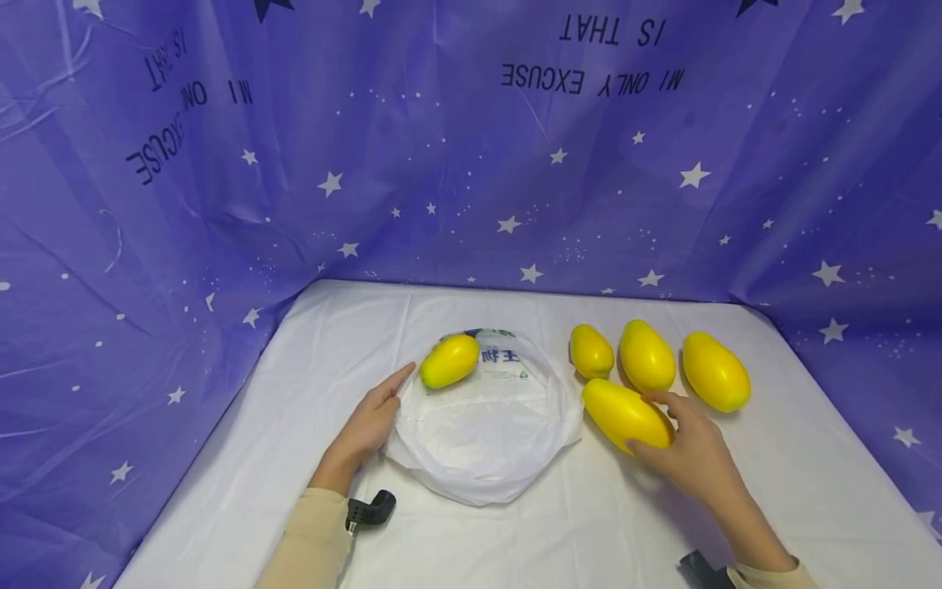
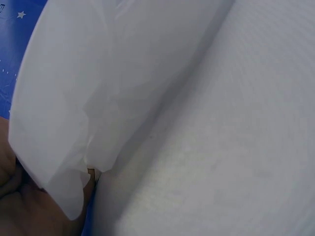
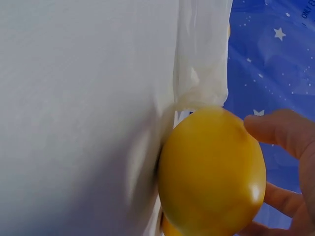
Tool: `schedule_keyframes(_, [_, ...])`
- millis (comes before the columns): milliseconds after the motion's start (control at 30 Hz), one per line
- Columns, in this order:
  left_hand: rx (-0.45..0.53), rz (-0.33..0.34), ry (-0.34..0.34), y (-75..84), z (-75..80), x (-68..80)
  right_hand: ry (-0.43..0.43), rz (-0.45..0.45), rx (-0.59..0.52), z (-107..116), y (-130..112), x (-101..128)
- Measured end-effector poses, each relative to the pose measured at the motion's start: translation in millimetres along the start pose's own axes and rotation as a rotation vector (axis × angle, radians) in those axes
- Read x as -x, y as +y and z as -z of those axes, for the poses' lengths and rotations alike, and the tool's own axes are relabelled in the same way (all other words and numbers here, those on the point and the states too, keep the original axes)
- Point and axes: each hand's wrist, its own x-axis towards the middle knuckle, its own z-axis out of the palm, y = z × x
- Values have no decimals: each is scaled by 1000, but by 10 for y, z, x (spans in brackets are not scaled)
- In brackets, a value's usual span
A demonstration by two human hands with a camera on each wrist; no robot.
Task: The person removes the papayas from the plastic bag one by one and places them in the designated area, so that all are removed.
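Observation:
A white plastic bag (image 1: pixel 482 484) lies with its round mouth spread wide, and a yellow mango (image 1: pixel 450 361) rests inside at its far left. The left hand (image 1: pixel 371 419) holds the bag's left rim; in the left wrist view, curled fingers (image 2: pixel 34 211) show beside the white film (image 2: pixel 74 123). To the right of the bag, the right hand (image 1: pixel 695 446) grips a larger mango (image 1: pixel 625 415) between thumb and fingers. That mango (image 3: pixel 211 172) fills much of the right wrist view, its tapered end close to the bag's right edge.
Three more mangoes stand in a row behind the right hand: a small one (image 1: pixel 592 352), a middle one (image 1: pixel 647 357) and one at the right (image 1: pixel 716 372). A white cloth covers the table (image 1: pixel 294 393). Purple star-printed curtains (image 1: pixel 471 164) enclose the back and sides.

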Motion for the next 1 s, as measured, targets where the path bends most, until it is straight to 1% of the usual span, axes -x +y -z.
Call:
schedule_keyframes(200, [-7,-5,3,-4,5,0,97,44,-65,27,-67,-55])
schedule_keyframes(333, [-3,11,4,-6,5,6,129,72,-95,62,-146,-116])
schedule_keyframes(500, [-2,8,-1,-12,1,-4,127,112,-132,67,-290,-212])
schedule_keyframes(767, [-1,0,-1,-16,4,-1,122,207,-186,-50,-517,-381])
schedule_keyframes(1000, [-1,3,1,2,-1,0,82,228,-196,-100,-751,-522])
